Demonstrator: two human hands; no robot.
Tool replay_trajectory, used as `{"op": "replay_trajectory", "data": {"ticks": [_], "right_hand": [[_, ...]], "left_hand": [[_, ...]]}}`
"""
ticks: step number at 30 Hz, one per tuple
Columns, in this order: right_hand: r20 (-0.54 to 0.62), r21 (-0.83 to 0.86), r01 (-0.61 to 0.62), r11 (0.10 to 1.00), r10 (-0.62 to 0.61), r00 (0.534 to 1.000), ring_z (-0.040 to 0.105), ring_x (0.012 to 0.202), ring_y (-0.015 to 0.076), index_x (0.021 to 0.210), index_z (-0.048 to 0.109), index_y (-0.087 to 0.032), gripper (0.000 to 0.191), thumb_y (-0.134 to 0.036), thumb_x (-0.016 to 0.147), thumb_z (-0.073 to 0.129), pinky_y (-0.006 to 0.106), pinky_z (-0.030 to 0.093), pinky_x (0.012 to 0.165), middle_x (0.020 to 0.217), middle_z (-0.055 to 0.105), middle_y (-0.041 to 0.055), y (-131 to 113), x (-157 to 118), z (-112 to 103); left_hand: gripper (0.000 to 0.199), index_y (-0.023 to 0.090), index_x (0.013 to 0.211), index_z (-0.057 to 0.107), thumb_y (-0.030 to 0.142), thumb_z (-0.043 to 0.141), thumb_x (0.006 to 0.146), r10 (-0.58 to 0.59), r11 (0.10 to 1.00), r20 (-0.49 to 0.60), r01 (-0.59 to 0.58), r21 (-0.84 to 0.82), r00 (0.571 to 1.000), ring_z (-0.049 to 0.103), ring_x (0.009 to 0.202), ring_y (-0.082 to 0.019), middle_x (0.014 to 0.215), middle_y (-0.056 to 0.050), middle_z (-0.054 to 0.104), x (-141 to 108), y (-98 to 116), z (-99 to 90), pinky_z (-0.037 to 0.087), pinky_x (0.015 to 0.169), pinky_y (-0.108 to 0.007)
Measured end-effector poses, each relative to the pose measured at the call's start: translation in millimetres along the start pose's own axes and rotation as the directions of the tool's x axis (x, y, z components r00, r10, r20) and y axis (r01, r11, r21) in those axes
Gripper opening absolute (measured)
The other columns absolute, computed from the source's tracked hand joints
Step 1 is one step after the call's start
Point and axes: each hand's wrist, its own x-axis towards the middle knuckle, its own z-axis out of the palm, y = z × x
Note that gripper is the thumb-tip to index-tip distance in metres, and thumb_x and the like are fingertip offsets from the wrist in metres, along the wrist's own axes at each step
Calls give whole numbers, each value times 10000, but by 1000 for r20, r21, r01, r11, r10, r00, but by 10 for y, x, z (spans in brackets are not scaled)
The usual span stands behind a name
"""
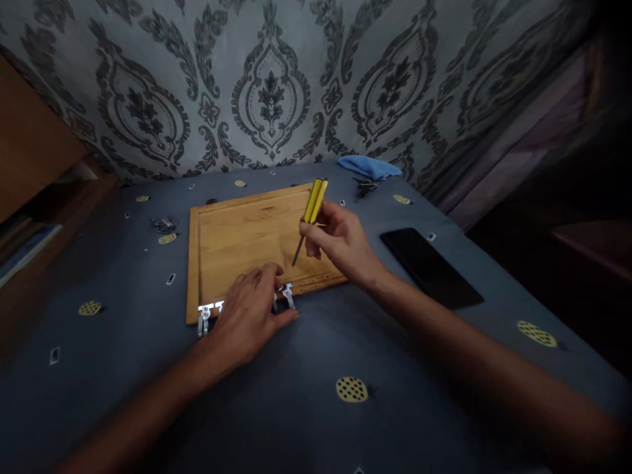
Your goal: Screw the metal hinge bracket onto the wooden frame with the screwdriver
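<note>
A wooden panel (237,240) with a raised frame lies flat on the dark blue patterned cloth. Metal hinges (204,319) sit along its near edge, partly covered by my left hand (251,309). That hand rests over the edge, thumb and fingers apart around a hinge piece; whether it grips the piece is hard to tell. My right hand (336,240) holds a screwdriver (316,201) by its yellow handle, the thin shaft slanting down over the panel. The shaft's tip is above or near the wood, right of my left fingers.
To the right lies a black flat device (430,266). A blue cloth (370,166) and a small dark object (365,187) are at the back right. Small metal pieces (162,225) lie left of the panel. Wooden furniture (34,138) stands at the far left, against a patterned wall.
</note>
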Motion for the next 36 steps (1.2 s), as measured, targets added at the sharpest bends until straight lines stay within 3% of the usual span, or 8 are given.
{"op": "replay_trajectory", "data": {"ticks": [3,11,17,30,36], "right_hand": [[-3,159,-53,986,55,998,530,535,86,917,529,-222,286,-426,877,726,254,454,504,786,557,-35,-109,-201,52],[-32,156,-60,986,66,997,565,524,107,892,515,-230,362,-510,871,744,268,458,511,684,555,-58,-64,-356,142],[-12,224,-34,974,38,999,580,525,92,940,526,-226,341,-481,876,742,263,475,502,780,566,-49,-88,-377,182],[5,143,-89,986,89,996,579,550,142,871,481,-260,331,-462,882,744,305,463,520,662,554,-55,-32,-404,174],[18,119,-69,990,68,998,575,586,137,860,498,-249,365,-508,873,754,292,477,537,699,532,-49,-18,-412,189]], "left_hand": [[498,208,1188,520,232,835,802,-10,1000,8,10,8,1000,683,1093,-324,1131,-89,736,-3,3,1,536,942,-503],[508,216,1201,520,236,835,803,16,1000,-16,-16,-2,1000,679,1087,-319,1123,-78,738,-24,-7,9,538,942,-493],[502,214,1194,526,241,833,798,5,1000,-5,-5,11,1000,686,1072,-314,1120,-83,741,-13,4,-1,542,925,-494],[488,219,1200,513,260,814,818,18,1000,-27,-17,20,999,677,1055,-325,1099,-95,736,-25,-9,12,534,907,-505],[433,216,1136,519,255,814,822,-21,999,25,21,28,999,675,1061,-326,1106,-78,731,-18,36,-32,523,899,-479]]}}
